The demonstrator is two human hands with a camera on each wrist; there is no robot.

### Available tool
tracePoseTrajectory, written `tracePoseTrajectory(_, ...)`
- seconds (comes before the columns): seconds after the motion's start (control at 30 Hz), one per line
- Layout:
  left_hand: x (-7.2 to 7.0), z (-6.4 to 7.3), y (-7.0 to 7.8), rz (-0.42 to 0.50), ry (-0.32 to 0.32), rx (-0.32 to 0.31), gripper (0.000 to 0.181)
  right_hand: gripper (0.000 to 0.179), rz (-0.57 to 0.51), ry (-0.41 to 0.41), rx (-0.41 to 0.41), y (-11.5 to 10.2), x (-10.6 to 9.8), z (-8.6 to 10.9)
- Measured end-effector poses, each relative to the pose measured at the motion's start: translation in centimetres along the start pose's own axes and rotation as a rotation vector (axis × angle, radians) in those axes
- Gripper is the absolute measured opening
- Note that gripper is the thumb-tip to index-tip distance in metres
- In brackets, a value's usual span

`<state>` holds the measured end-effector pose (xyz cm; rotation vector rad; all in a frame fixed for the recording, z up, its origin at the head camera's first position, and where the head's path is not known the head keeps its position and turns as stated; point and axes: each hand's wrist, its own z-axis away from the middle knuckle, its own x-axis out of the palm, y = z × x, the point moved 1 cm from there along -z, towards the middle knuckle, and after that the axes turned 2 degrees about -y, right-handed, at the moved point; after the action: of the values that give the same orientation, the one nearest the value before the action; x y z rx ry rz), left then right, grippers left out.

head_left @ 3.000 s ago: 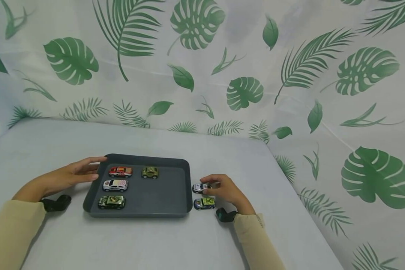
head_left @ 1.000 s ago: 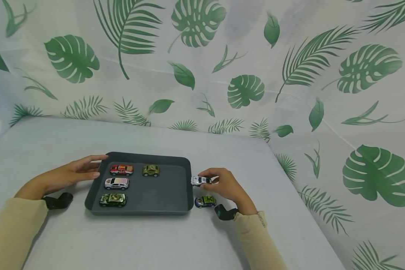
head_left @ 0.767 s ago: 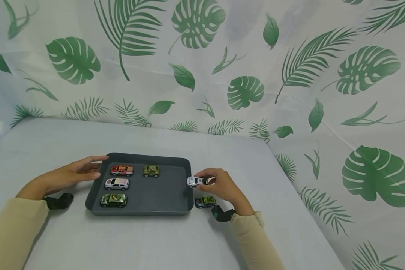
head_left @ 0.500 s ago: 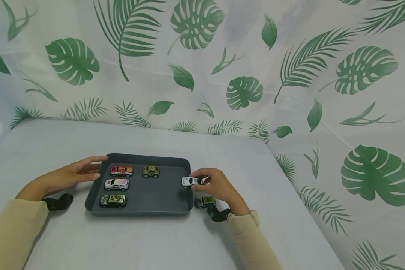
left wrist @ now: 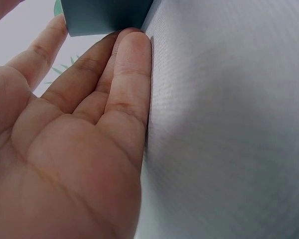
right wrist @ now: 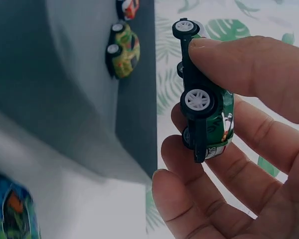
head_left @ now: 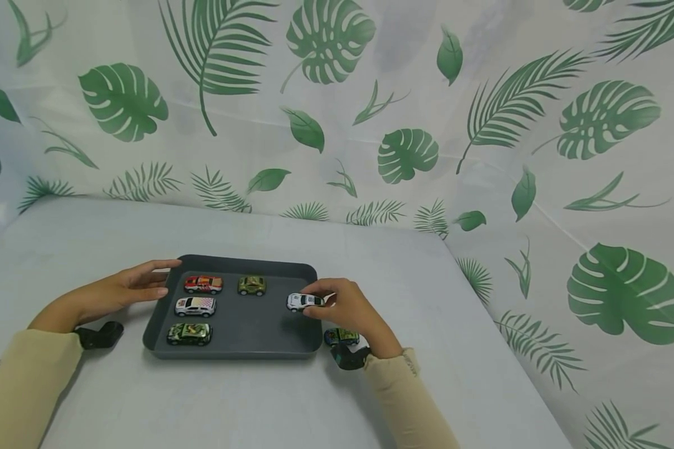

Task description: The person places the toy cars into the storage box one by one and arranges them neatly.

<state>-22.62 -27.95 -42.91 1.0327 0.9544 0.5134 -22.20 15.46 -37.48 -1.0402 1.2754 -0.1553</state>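
Note:
My right hand [head_left: 349, 305] pinches a small white toy car [head_left: 297, 302] between thumb and fingers, above the right part of the dark grey tray [head_left: 247, 340]. In the right wrist view the held toy car [right wrist: 217, 124] shows its wheels, dark underside and a green rear side. My left hand [head_left: 118, 290] is at the tray's left edge, fingers fairly straight and touching it; the left wrist view shows the fingertips [left wrist: 134, 50] right by the tray wall [left wrist: 104, 17]. Inside the tray stand a red toy car [head_left: 203, 284], a white-pink one [head_left: 195, 306] and a camouflage-green one [head_left: 189, 333].
An olive toy car [head_left: 251, 285] stands near the tray's back, right of the red one. On the white table [head_left: 230, 405], just outside the tray's right edge, a blue-green toy car [head_left: 340, 335] is partly covered by the right wrist camera [head_left: 348, 357]. A leaf-print cloth [head_left: 337, 137] hangs behind.
The right hand has picked up the white toy car from the table and carried it left, over the tray's right edge. The left hand stays at the tray's left edge.

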Motion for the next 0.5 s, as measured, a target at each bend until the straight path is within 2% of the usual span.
tracePoseTrajectory(0.5,-0.1,-0.1,0.0,-0.003,-0.003,-0.009,0.074,0.03,-0.055,-0.031,0.001,-1.8,2.1,-1.2)
